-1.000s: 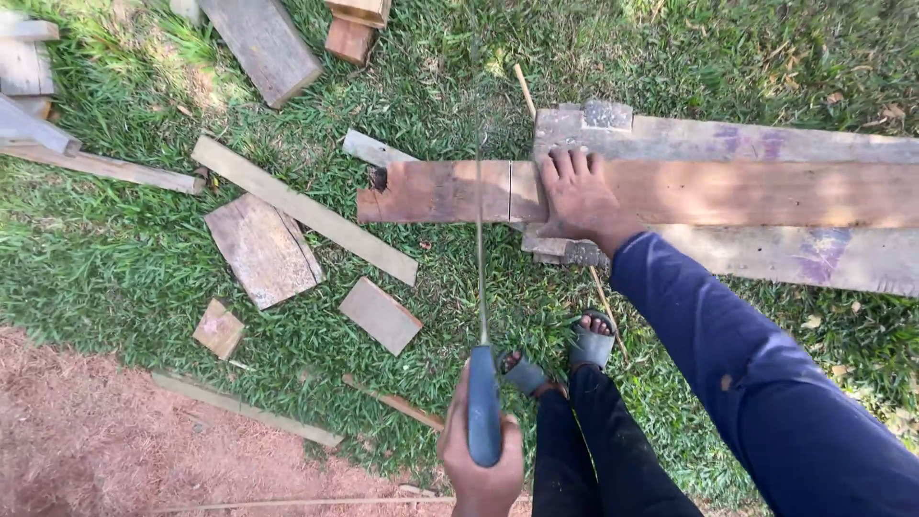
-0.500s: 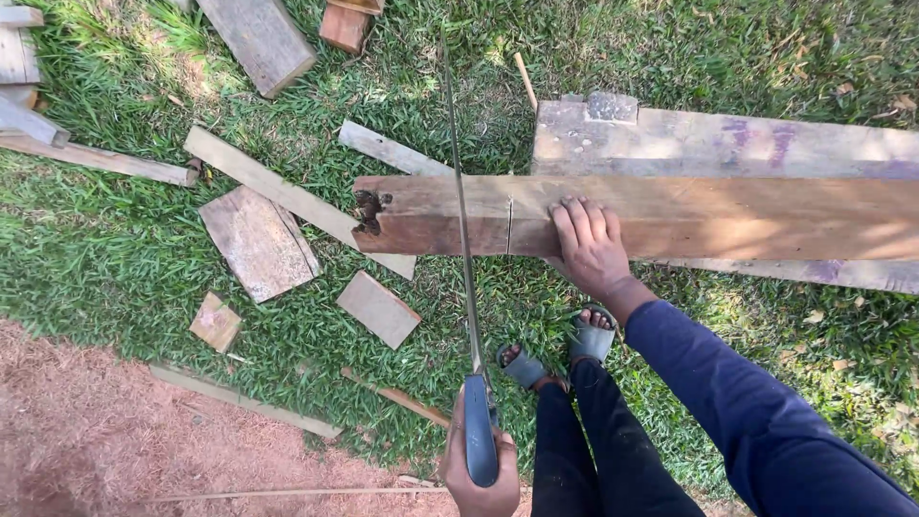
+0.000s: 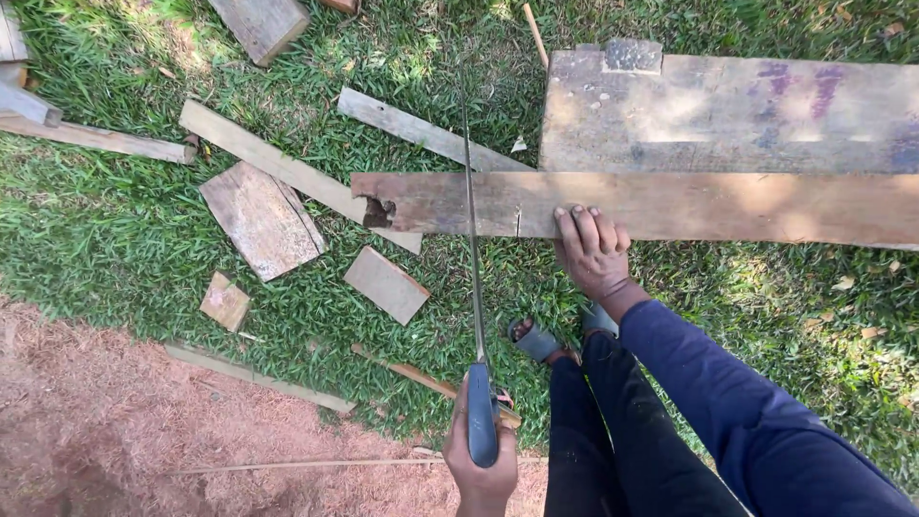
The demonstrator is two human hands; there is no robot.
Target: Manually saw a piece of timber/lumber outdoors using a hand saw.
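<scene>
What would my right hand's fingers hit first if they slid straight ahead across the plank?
Likely the big weathered wooden board lying just beyond the long brown plank under the right hand; depth is unclear.

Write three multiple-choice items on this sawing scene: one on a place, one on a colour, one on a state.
1. Where does the right hand rest?
A. on the plank, right of the saw blade
B. on the grass
C. on the saw handle

2. What colour is the sleeve?
A. red
B. dark blue
C. white

3. How does the left hand stand?
A. open and empty
B. flat on the plank
C. closed on the saw handle

Answers:
1 A, the fingers lie on the plank just right of the saw.
2 B, the sleeve on the right arm is dark blue.
3 C, the left hand wraps the handle, the blade running up across the plank.
</scene>
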